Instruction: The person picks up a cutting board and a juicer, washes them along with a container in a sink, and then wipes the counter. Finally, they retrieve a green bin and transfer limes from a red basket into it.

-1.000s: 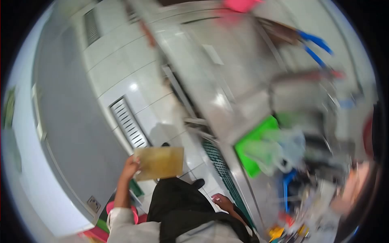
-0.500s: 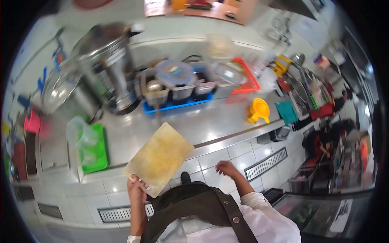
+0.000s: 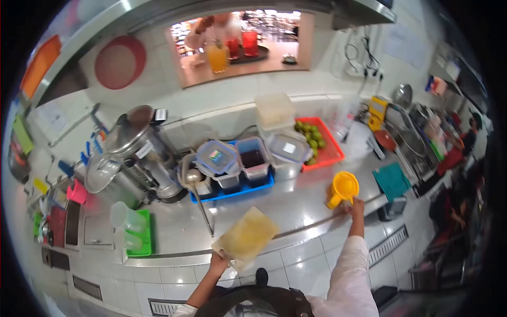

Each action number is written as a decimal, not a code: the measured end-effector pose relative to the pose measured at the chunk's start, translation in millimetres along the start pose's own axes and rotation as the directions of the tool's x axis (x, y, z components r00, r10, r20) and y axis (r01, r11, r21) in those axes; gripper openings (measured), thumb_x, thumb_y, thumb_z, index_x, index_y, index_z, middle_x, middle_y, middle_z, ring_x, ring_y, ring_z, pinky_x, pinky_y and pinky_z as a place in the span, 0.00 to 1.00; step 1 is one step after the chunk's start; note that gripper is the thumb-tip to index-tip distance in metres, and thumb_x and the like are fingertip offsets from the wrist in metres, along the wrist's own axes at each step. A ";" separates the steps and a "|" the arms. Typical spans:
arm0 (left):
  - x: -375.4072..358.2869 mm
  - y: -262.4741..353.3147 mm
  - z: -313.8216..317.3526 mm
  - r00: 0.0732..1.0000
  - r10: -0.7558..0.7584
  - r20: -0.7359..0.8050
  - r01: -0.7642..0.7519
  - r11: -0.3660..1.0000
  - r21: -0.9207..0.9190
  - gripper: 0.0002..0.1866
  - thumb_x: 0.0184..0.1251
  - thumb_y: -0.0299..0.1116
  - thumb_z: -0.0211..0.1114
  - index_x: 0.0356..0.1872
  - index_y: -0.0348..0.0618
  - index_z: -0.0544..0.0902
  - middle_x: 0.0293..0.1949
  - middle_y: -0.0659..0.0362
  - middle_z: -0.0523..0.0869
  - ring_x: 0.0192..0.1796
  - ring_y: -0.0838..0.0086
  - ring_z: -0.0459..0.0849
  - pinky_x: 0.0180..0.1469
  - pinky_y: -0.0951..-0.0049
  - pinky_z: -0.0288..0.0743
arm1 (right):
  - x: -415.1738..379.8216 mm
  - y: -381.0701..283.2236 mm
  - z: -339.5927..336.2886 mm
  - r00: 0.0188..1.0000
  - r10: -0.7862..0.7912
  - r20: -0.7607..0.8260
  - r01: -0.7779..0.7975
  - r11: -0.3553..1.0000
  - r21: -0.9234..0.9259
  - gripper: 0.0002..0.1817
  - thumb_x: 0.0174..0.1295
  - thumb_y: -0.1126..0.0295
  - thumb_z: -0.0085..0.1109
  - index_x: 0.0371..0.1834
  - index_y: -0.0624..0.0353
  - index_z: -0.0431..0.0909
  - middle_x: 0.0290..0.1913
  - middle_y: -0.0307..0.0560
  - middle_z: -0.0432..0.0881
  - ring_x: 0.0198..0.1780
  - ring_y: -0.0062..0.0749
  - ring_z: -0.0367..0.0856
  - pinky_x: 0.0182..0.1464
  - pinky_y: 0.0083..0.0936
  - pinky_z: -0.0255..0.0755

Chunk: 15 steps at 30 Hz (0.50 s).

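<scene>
My left hand [image 3: 218,264] grips one corner of a worn, yellowed cutting board [image 3: 247,238], held tilted over the counter's front edge. My right hand [image 3: 356,207] is stretched out to the right, with its fingers closed at the handle of a yellow citrus juicer [image 3: 344,186] on the counter. Left of the juicer, a long-handled ladle [image 3: 200,198] leans from the plastic tubs in a blue tray [image 3: 232,194]. An orange-red basket [image 3: 330,153] behind the juicer holds green limes [image 3: 312,136].
A steel counter [image 3: 296,211] runs across in front of me. Steel pots [image 3: 119,177] and a green tray [image 3: 148,232] with clear jugs stand left. A teal cloth-like item [image 3: 392,180] lies right. Drinks stand in a serving hatch [image 3: 240,76]; people [image 3: 449,208] are at far right.
My right hand has gone from beside my body to the juicer handle. The cutting board, still in my left hand, is now farther forward over the counter edge. My view has tilted up.
</scene>
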<state>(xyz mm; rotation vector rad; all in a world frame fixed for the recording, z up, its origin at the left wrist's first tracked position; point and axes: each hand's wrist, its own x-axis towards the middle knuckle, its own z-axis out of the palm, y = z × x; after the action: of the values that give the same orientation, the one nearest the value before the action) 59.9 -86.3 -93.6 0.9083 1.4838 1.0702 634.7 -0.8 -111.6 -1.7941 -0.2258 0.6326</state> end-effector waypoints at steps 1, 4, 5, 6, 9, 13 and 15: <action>-0.3 2.8 -17.0 0.981 -0.057 0.183 -0.031 0.894 0.446 0.11 0.54 0.27 0.50 0.40 0.42 0.73 0.33 0.51 0.79 0.37 0.62 0.78 0.39 0.66 0.73 | 29.1 17.1 -5.6 0.987 0.058 0.148 -0.062 0.998 0.026 0.15 0.54 0.65 0.56 0.38 0.62 0.65 0.22 0.45 0.70 0.17 0.31 0.69 0.16 0.29 0.67; -20.7 37.3 -23.7 0.946 -0.189 0.264 -0.150 0.467 0.871 0.13 0.52 0.32 0.54 0.38 0.40 0.77 0.34 0.48 0.80 0.39 0.59 0.79 0.43 0.63 0.72 | 22.4 11.9 -13.9 0.941 0.119 0.317 -0.157 0.983 0.099 0.11 0.54 0.70 0.55 0.37 0.61 0.66 0.20 0.42 0.69 0.16 0.26 0.68 0.17 0.25 0.66; -23.8 50.4 -17.8 0.954 -0.177 0.243 -0.175 0.327 0.928 0.13 0.51 0.34 0.56 0.35 0.37 0.78 0.33 0.47 0.80 0.38 0.60 0.79 0.41 0.63 0.73 | 21.1 9.9 -17.7 0.905 0.155 0.396 -0.221 0.967 0.127 0.10 0.54 0.71 0.55 0.37 0.61 0.66 0.20 0.42 0.68 0.16 0.25 0.67 0.17 0.24 0.66; -20.0 59.4 -8.8 0.878 -0.172 0.446 -0.377 0.326 0.867 0.14 0.52 0.35 0.55 0.36 0.36 0.77 0.35 0.48 0.80 0.40 0.56 0.77 0.46 0.61 0.70 | 16.8 5.8 -19.8 0.901 0.155 0.405 -0.224 0.966 0.129 0.10 0.54 0.71 0.55 0.37 0.61 0.66 0.20 0.42 0.68 0.16 0.25 0.67 0.17 0.24 0.66; -5.3 75.8 61.8 0.746 0.116 0.655 -0.628 0.450 0.635 0.15 0.53 0.36 0.56 0.39 0.36 0.76 0.40 0.48 0.77 0.45 0.56 0.75 0.49 0.62 0.68 | -10.1 0.6 -14.2 0.843 0.127 0.523 -0.251 0.952 0.173 0.10 0.55 0.72 0.54 0.37 0.60 0.66 0.20 0.41 0.68 0.16 0.23 0.67 0.16 0.23 0.64; 9.3 80.8 186.1 0.675 0.251 0.694 -0.694 0.535 0.482 0.28 0.52 0.34 0.60 0.53 0.30 0.64 0.52 0.42 0.68 0.58 0.54 0.64 0.59 0.65 0.59 | -69.6 4.1 18.9 0.846 0.169 0.506 -0.215 0.976 0.034 0.08 0.54 0.74 0.55 0.35 0.60 0.67 0.19 0.40 0.70 0.14 0.24 0.68 0.13 0.21 0.64; 16.2 68.4 232.3 0.712 0.259 0.653 -0.666 0.543 0.511 0.30 0.49 0.33 0.61 0.53 0.30 0.62 0.51 0.41 0.67 0.57 0.52 0.64 0.59 0.64 0.59 | -107.5 11.5 39.5 0.888 0.164 0.429 -0.203 0.978 0.046 0.08 0.55 0.73 0.55 0.36 0.60 0.67 0.20 0.42 0.71 0.14 0.24 0.69 0.12 0.21 0.65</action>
<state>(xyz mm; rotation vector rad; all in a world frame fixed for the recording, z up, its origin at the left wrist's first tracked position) 286.5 -13.2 -46.5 2.1182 1.1860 0.4663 522.3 -21.0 -97.3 -1.5838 -0.3174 1.1543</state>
